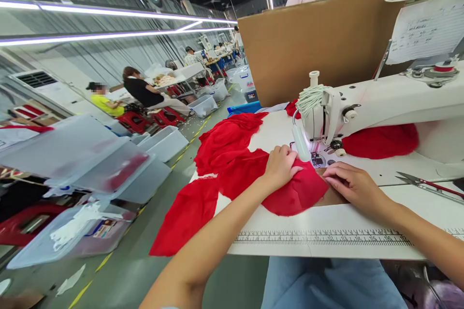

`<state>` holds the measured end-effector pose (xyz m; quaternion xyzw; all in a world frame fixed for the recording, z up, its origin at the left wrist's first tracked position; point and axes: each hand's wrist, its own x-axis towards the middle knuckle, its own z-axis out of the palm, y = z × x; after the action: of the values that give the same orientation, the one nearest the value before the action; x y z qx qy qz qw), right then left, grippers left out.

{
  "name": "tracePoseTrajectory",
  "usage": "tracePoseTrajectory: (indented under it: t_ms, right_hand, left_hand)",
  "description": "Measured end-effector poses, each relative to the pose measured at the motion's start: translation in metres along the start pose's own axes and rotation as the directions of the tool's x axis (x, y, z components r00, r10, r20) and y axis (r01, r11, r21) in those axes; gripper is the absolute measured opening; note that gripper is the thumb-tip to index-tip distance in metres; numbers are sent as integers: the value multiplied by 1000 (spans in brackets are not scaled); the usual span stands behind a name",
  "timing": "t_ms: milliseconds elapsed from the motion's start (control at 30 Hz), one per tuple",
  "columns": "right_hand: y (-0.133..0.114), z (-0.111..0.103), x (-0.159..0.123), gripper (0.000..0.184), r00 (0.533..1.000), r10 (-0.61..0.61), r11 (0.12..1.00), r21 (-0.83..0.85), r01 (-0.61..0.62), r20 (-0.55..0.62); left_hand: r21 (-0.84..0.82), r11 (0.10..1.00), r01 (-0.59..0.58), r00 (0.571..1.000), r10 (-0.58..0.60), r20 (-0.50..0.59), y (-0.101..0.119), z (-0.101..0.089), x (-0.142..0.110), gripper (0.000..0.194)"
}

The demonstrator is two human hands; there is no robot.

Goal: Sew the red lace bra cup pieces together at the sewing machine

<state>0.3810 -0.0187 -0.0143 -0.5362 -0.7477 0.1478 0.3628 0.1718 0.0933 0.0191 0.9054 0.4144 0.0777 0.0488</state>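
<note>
Red fabric (pixel 232 154) lies across the white sewing table (pixel 326 241) and hangs over its left edge. My left hand (pixel 281 166) rests on the fabric with fingers curled, pressing it just left of the needle. My right hand (pixel 350 183) lies flat, fingers together, on the fabric's edge in front of the presser foot. The white sewing machine (pixel 362 106) stands directly behind both hands, with a coil of white cord (pixel 310 96) on its head. More red fabric (pixel 380 140) sits under the machine's arm.
Scissors (pixel 427 184) lie on the table at the right. A printed ruler (pixel 322 238) runs along the front edge. A cardboard panel (pixel 308 43) stands behind the machine. Clear plastic bins (pixel 79 164) are stacked at the left; other people sit working farther back.
</note>
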Motion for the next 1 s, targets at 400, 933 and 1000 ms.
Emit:
tracePoseTrajectory:
  t_ms: [400,933,1000]
  right_hand:
    - [-32,18,10,22,944,314,943,81,-322,98]
    - [-3,-16,10,28,980,142,927,-365,-82,141]
    - [-1,-15,2,27,980,24,932,-359,49,196]
  left_hand:
    - [-350,925,-147,984,173,47,-9,-34,-29,20]
    - [203,965,-165,983,177,-42,21,-2,-17,37]
    - [108,980,-165,986,168,-20,28,1,-26,35]
